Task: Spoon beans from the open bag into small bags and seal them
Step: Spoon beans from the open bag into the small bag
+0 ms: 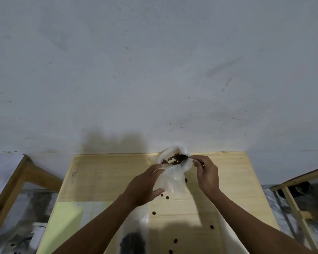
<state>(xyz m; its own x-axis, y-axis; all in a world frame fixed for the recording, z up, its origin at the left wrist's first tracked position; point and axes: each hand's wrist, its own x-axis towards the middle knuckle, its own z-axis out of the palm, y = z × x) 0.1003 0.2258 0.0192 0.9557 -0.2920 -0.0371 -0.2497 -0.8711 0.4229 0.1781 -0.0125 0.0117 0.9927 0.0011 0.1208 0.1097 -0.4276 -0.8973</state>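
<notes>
My left hand (145,186) holds a clear plastic bag (174,173) upright above the wooden table (106,173), its mouth open at the top. Dark brown beans (170,159) show inside that mouth. My right hand (206,173) pinches the handle of a dark metal spoon (182,158), whose bowl is inside the bag's mouth among the beans. Near the table's front edge lies another clear bag with a dark heap of beans (132,242) in it. Several loose beans (154,213) are scattered on the tabletop.
A grey plastered wall stands right behind the table's far edge. A pale green sheet (66,220) lies on the table's front left. Wooden frames stand at the left (17,182) and right (292,198) of the table.
</notes>
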